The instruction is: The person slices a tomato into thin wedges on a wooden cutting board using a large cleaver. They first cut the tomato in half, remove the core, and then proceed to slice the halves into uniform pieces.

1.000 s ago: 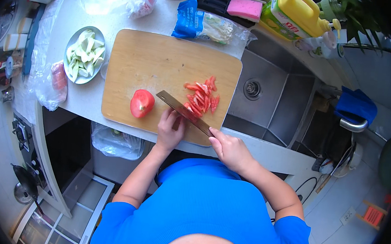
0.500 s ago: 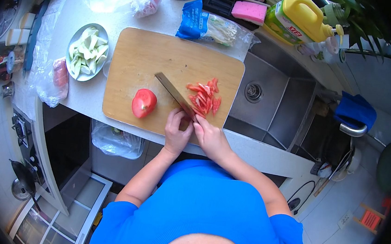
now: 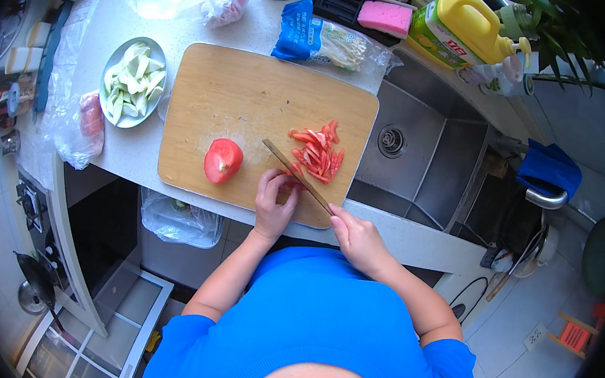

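My right hand [image 3: 361,243] grips a kitchen knife [image 3: 308,185], its blade slanting up and left across the wooden cutting board [image 3: 232,89]. Curled beside the blade, my left hand [image 3: 273,207] presses on a piece of tomato; a little red shows by the fingers, most of it is hidden. Just beyond the blade lies a heap of red tomato strips [image 3: 319,151]. A larger piece of tomato [image 3: 223,161] rests on the board to the left of my left hand.
Left of the board stands a bowl [image 3: 156,104] of pale green vegetable slices. Enoki mushrooms [image 3: 342,47] in a packet lie behind the board. To the right is a steel sink [image 3: 435,157]; a yellow jug [image 3: 464,27] and pink sponge [image 3: 385,19] stand behind.
My right hand has drawn the knife right and toward me, so the blade tip sits farther right. My left hand has stayed nearly in place.
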A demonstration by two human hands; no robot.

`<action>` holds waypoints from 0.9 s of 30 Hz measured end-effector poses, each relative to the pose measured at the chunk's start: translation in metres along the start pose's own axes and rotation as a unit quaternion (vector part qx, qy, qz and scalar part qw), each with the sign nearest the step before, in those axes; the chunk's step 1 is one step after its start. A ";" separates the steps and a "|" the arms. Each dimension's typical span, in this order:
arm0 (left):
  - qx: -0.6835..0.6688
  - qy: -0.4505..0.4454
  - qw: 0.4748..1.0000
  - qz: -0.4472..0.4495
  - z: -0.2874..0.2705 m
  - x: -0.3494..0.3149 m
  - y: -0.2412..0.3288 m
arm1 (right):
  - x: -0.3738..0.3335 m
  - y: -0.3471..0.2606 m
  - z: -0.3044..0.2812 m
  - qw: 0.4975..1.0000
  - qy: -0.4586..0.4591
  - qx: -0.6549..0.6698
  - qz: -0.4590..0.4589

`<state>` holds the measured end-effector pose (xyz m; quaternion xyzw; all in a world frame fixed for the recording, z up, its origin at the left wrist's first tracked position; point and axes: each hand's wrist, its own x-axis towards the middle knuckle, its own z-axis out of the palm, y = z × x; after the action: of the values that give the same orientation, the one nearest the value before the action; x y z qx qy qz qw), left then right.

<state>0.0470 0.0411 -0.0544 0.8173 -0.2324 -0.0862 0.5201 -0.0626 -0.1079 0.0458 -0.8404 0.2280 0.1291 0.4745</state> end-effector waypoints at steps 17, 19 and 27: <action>0.029 -0.028 0.999 0.029 -0.005 -0.003 -0.009 | 0.032 0.003 0.007 0.993 -0.041 -0.097 -0.059; 0.053 -0.023 0.998 0.037 -0.004 -0.003 -0.012 | 0.026 0.003 0.007 0.994 -0.026 -0.086 -0.055; 0.037 -0.025 0.999 0.014 -0.003 -0.007 -0.012 | 0.027 0.025 0.033 0.996 0.025 -0.048 -0.072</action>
<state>0.0451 0.0511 -0.0642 0.8306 -0.2594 -0.0905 0.4844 -0.0515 -0.0981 -0.0014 -0.8793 0.1723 0.0847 0.4359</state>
